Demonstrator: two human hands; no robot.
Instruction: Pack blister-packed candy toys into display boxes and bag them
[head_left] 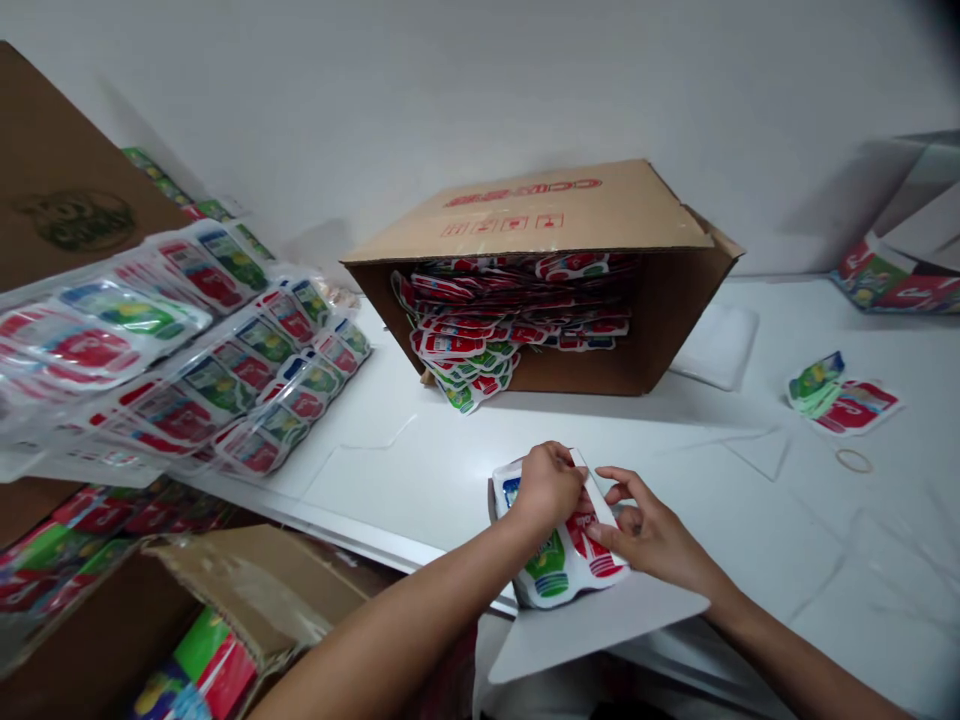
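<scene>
A small open white carton (600, 500) sits at the table's front edge with its pale flap (600, 625) folded out toward me. Bottle-shaped packets, one green and one red with "Cola" lettering (592, 545), lie in the carton. My left hand (551, 487) is over the packets, fingers curled and closed against the inner side of the carton wall; what they grip is hidden. On the right side, my right hand (649, 525) has its thumb on the wall's edge and its other fingers bent outside it.
A large cardboard box (540, 215) lies on its side, full of similar packets (480, 340). Clear bags of packets (225, 370) are stacked at left. Below stands another open carton (247, 580). Loose packets (851, 405) and a rubber band (854, 460) lie at right.
</scene>
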